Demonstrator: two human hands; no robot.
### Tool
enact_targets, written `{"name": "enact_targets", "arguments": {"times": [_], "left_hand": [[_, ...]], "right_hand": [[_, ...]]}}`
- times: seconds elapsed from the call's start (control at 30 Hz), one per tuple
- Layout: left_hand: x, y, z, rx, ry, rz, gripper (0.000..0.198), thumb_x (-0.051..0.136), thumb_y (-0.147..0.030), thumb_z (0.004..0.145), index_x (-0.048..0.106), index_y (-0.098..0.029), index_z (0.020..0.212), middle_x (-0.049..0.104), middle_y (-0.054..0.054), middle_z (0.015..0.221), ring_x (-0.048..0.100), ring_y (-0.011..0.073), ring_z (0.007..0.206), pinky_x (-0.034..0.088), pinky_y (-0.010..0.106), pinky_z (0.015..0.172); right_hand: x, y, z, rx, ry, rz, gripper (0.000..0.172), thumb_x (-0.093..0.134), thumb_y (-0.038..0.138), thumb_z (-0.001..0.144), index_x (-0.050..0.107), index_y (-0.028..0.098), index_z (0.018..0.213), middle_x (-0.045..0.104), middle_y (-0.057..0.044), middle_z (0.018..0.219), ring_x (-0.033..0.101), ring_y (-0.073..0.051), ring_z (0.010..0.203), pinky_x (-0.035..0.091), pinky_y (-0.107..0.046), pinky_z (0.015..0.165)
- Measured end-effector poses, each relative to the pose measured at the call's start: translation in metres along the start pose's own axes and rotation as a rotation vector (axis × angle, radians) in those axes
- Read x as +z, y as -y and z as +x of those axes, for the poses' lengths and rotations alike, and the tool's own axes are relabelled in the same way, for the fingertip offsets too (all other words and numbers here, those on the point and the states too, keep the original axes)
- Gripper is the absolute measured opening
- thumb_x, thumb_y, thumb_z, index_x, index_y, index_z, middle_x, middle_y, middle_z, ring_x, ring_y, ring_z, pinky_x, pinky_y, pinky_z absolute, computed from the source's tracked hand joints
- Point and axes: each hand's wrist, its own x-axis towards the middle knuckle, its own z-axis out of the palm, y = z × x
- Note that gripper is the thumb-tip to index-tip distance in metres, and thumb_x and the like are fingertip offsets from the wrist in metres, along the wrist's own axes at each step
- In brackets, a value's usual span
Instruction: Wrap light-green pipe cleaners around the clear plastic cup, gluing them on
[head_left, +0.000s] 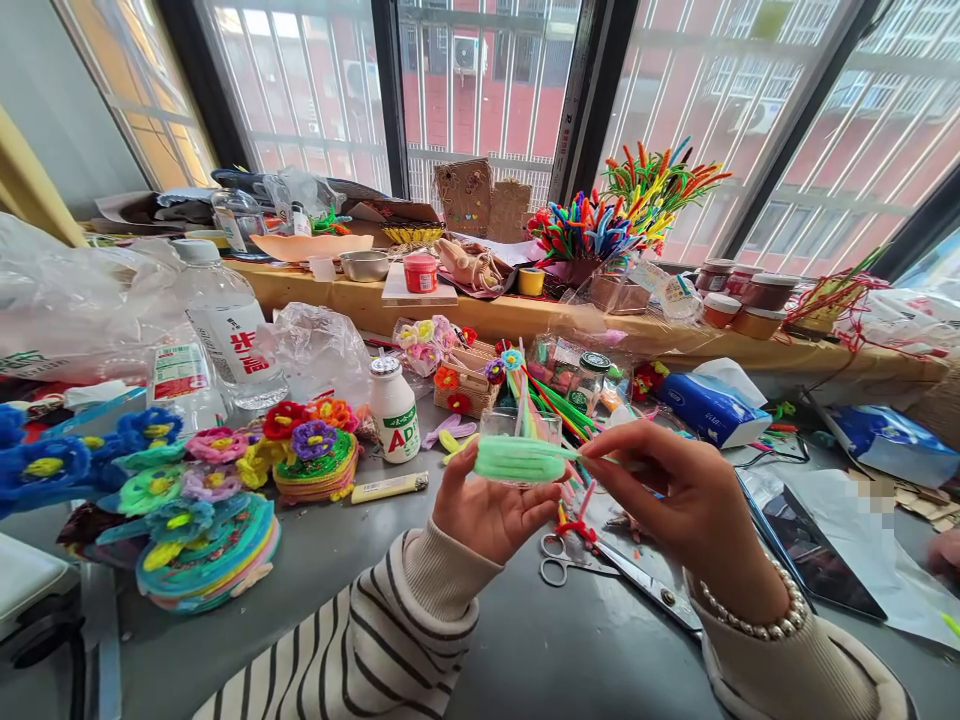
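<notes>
My left hand (480, 520) holds up a small clear container (546, 428), fingers and thumb around its near side. Rows of light green pipe cleaner (520, 460) wrap round the container's lower part. At its right side, my right hand (679, 500) pinches the pipe cleaner's end between thumb and fingertips. Below the hands, on the grey table, lie small scissors (555, 562) and larger scissors (664, 597). Behind the container stand pipe-cleaner flowers (512, 360) and several loose coloured stems (559, 402).
To the left are a stack of coloured coils with flowers (210, 555), a lighter (390, 486), a white bottle (394, 410) and a large water bottle (232, 330). On the right lie a tablet (821, 550) and tissue packs (709, 408). Part of another person's hand (946, 553) shows at the right edge.
</notes>
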Motion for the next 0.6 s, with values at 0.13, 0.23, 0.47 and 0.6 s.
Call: {"name": "enact_targets", "arguments": {"times": [0.13,0.23,0.47,0.6], "left_hand": [[0.002,0.001,-0.001,0.004,0.034,0.007,0.055,0.058,-0.041,0.066,0.054,-0.002,0.104,0.066,0.015,0.096,0.063,0.0203,0.085,0.046,0.024,0.077],[0.002,0.001,-0.001,-0.020,0.050,0.003,0.055,0.059,-0.042,0.066,0.054,-0.003,0.104,0.066,0.016,0.097,0.063,0.0206,0.085,0.046,0.025,0.077],[0.002,0.001,-0.003,-0.033,0.055,-0.011,0.056,0.059,-0.043,0.066,0.054,-0.003,0.104,0.065,0.016,0.097,0.063,0.0206,0.084,0.047,0.026,0.076],[0.001,0.001,-0.004,-0.029,0.063,-0.014,0.056,0.059,-0.042,0.066,0.053,-0.003,0.105,0.065,0.016,0.098,0.063,0.0213,0.086,0.046,0.026,0.078]], "right_hand": [[-0.005,0.003,-0.001,0.050,0.043,-0.009,0.011,0.055,0.027,0.076,0.058,0.017,0.073,0.054,0.002,0.056,0.041,-0.004,0.038,0.034,-0.016,0.035],[-0.009,0.005,-0.001,0.045,0.090,-0.040,0.012,0.055,0.028,0.076,0.058,0.017,0.073,0.055,0.001,0.057,0.043,-0.005,0.039,0.034,-0.017,0.035],[-0.011,0.005,0.002,-0.007,0.103,-0.059,0.010,0.055,0.026,0.077,0.059,0.018,0.073,0.057,0.000,0.064,0.047,-0.006,0.046,0.038,-0.018,0.039],[-0.013,0.005,0.004,-0.082,0.129,-0.071,0.007,0.054,0.023,0.078,0.059,0.019,0.074,0.057,-0.002,0.072,0.054,-0.011,0.064,0.043,-0.018,0.049]]}}
